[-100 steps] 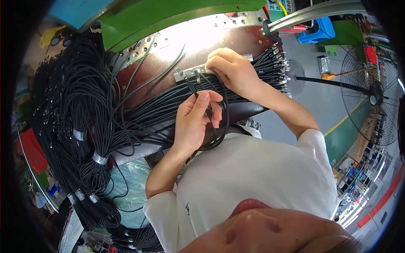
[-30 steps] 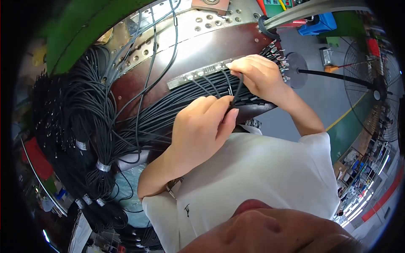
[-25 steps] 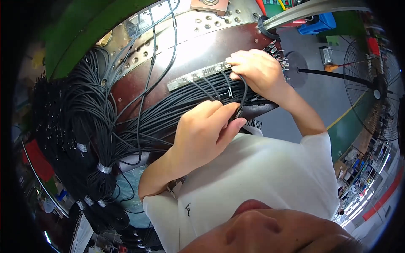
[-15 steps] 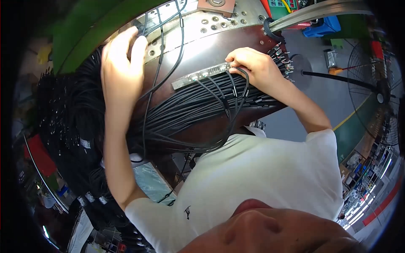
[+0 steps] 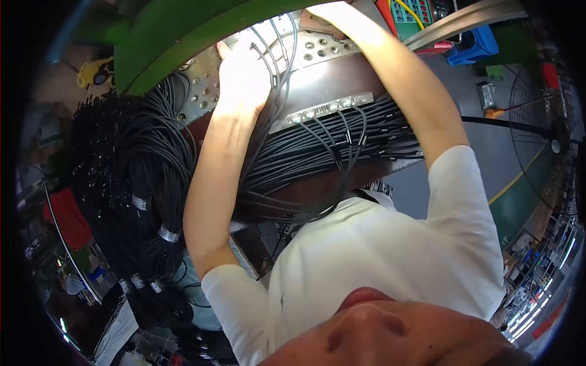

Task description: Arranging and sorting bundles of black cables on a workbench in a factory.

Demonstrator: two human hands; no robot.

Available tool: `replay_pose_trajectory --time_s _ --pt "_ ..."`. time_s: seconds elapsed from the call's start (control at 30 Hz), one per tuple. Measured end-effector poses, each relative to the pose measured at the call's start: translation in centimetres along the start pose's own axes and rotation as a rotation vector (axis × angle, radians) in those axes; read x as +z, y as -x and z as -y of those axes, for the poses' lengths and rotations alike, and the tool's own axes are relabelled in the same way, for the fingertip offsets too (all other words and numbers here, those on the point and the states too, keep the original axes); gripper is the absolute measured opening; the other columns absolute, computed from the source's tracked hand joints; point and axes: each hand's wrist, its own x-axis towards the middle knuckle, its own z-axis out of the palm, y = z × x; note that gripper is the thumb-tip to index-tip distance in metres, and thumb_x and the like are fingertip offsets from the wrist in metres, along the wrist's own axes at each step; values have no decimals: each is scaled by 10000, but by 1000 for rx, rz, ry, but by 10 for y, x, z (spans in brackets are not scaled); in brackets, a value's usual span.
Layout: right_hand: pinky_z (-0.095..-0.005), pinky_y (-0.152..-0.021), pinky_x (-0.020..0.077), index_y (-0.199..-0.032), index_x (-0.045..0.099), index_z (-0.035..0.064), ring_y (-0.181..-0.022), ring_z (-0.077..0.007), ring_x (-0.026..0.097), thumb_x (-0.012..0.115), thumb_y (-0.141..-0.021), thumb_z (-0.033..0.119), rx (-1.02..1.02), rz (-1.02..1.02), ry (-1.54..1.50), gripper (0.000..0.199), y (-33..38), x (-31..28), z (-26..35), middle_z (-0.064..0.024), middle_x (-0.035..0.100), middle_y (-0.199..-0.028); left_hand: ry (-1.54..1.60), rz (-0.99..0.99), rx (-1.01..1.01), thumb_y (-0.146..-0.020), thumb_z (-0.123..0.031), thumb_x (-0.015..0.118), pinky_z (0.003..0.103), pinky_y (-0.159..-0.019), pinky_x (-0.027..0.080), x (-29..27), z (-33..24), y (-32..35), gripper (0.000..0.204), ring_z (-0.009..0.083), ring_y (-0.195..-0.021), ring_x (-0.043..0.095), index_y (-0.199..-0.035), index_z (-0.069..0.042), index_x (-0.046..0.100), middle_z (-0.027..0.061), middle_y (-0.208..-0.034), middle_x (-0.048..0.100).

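Note:
My left hand (image 5: pixel 244 79) reaches up beside several black cables (image 5: pixel 284 58) that hang in front of the metal plate, under the green machine edge. Glare washes out its fingers. Up at the top edge my right hand (image 5: pixel 332 13) lies over the copper-coloured block (image 5: pixel 314 23), its fingers cut off or hidden. A slotted metal strip (image 5: pixel 326 110) rests on the dark brown surface, with a few black cables running from its slots. Just below it lies a wide bundle of black cables (image 5: pixel 305 149). Neither hand touches the strip.
A thick mass of black cables (image 5: pixel 128 146) hangs at the left, tied with silvery bands. The green machine edge (image 5: pixel 159 52) overhangs the work at the top left. A fan (image 5: pixel 537 134) stands at the right, with a blue object (image 5: pixel 473 46) farther back.
My right hand has let go of the strip's right end and moved up to the copper block. My left hand has shifted right towards the hanging cables. The whole view has shifted.

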Motion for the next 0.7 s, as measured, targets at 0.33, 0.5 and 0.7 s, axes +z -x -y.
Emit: replay_pose_trajectory --time_s 0.33,0.5,0.7 --pt "-330 -741 492 -1001 645 83 -793 -251 628 548 -859 203 -393 55 656 210 -2 53 -6 -77 635 -1016 -476 -322 -228 -1001 -297 368 212 -448 353 43 34 76 283 57 -446 372 -840 -80 452 -41 -551 367" --pt "-338 -828 470 -1078 621 115 -992 -236 573 550 -857 303 -157 272 630 298 24 35 -16 -72 605 -1082 -679 -214 348 -1000 -244 360 225 -409 305 104 -51 191 274 62 -431 337 -797 -84 452 -33 -533 347" --pt "-365 -862 459 -1092 604 98 -984 -264 555 660 -784 251 -204 91 559 350 67 37 32 -75 588 -1023 -1634 -1212 485 -992 -445 295 262 -710 502 64 -161 267 592 180 -745 628 -1123 70 555 159 -896 654"
